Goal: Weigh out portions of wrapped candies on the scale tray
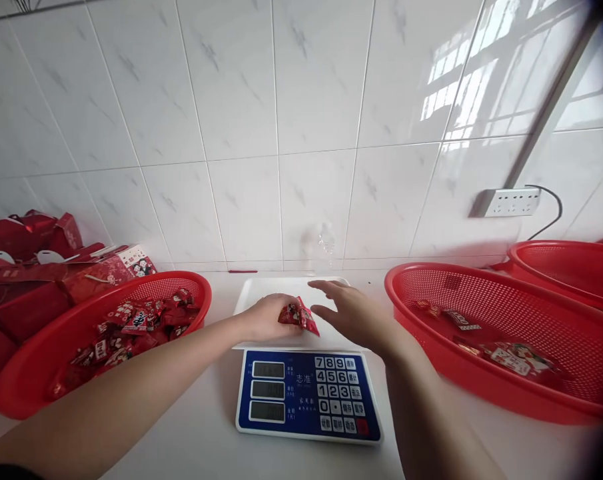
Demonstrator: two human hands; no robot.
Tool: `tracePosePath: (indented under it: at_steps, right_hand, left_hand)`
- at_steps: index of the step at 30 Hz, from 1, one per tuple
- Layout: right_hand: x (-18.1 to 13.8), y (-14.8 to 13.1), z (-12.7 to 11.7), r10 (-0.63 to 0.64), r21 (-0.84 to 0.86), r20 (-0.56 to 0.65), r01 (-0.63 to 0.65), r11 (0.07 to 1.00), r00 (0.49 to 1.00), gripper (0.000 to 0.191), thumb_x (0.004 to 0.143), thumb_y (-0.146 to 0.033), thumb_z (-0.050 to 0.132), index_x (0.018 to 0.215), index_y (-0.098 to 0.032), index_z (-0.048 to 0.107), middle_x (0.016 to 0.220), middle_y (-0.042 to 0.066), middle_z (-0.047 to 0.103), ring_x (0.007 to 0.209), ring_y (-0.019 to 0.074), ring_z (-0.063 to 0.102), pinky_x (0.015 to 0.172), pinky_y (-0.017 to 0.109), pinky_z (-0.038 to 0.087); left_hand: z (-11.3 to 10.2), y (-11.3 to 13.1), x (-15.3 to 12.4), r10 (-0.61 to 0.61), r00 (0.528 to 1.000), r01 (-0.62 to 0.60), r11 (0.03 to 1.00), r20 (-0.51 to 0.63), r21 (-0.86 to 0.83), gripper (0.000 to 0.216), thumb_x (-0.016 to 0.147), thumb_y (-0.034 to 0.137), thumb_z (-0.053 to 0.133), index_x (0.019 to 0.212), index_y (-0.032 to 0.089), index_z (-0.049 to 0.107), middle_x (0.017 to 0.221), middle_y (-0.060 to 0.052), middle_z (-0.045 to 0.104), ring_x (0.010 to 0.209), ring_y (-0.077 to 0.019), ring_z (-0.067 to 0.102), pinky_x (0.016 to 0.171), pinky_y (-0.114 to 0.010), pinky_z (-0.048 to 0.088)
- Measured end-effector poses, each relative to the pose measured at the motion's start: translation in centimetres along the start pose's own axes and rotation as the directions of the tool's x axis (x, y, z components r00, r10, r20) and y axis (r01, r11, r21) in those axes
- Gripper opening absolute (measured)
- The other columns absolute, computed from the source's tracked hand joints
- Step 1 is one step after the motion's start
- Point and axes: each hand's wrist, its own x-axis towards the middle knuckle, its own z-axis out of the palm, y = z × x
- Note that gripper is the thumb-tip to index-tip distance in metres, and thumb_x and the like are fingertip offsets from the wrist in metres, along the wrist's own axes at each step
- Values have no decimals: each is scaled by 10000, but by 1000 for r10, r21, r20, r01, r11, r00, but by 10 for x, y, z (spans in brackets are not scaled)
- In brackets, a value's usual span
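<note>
While a clutch of red sweet packets is gripped in the left hand over the white scale pan, the right hand is held open beside it (fingers spread). Packets could be spilled onto the table if the grip is slackened.

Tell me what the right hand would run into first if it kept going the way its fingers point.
Probably the red candy packets held in the left hand: the right hand points leftward at them over the scale's white tray, almost touching.
</note>
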Motion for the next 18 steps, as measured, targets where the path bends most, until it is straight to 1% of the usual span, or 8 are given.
tracePosePath:
  at_steps: [2,4,6,8,10,12,15,18]
  right_hand:
    - [2,-3,5,-47,46,96,42,998,994,444,851,-331,486,1277,-210,517,1273,84,554,1113,249,526,906,390,419]
    - [4,-6,13,-92,86,181,77,993,979,446,824,-311,516,1259,-213,535,1221,85,581,1073,248,542,880,379,426]
    - [7,-7,22,-108,87,233,90,992,966,426,782,-250,542,1207,-221,570,1146,82,610,1016,243,562,839,360,434]
    - [11,-6,30,-90,49,247,80,996,965,393,734,-149,529,1110,-222,614,1072,72,628,948,227,581,781,327,439]
    - [14,-2,34,-75,7,232,75,997,970,381,701,-73,486,1022,-211,637,1030,70,635,913,210,588,750,299,436]
    - [16,2,34,-70,-27,192,77,997,979,376,699,-47,456,992,-190,643,1030,80,636,921,205,587,765,292,433]
    - [18,8,30,-71,-64,95,77,995,993,363,734,-57,438,1016,-168,638,1058,96,631,949,213,584,784,301,437]
    - [17,13,27,-84,-74,16,85,994,996,372,792,-102,421,1107,-158,611,1135,109,609,1011,231,573,820,326,447]
  left_hand:
    - [-1,-3,-2,-31,999,31,1000,10,4,389,692,334,654,1058,214,599,1054,-65,637,931,-231,593,787,-338,466]
    - [-1,-6,-2,-90,996,90,996,-4,8,454,685,340,654,1107,208,554,1060,-71,627,921,-228,592,774,-334,465]
    - [0,-9,0,-125,992,125,991,-21,41,466,677,359,657,1103,207,543,1045,-70,629,899,-229,592,765,-338,462]
    - [0,-12,2,-109,993,112,989,-34,101,449,677,363,655,1088,208,561,1059,-77,629,930,-245,582,790,-351,453]
    - [0,-13,3,-79,996,83,980,-29,180,425,721,383,615,1109,213,581,1095,-96,624,1020,-278,552,851,-378,430]
    - [-1,-13,3,-84,996,79,961,7,264,463,779,450,542,1187,230,563,1193,-114,591,1159,-316,473,936,-421,377]
    - [1,-13,5,-171,983,140,933,66,333,623,813,592,419,1337,255,437,1418,-116,417,1339,-357,254,1045,-514,224]
    - [6,-16,9,-258,962,219,927,93,304,758,793,688,343,1411,249,319,1511,-127,246,1385,-373,121,1057,-591,107]
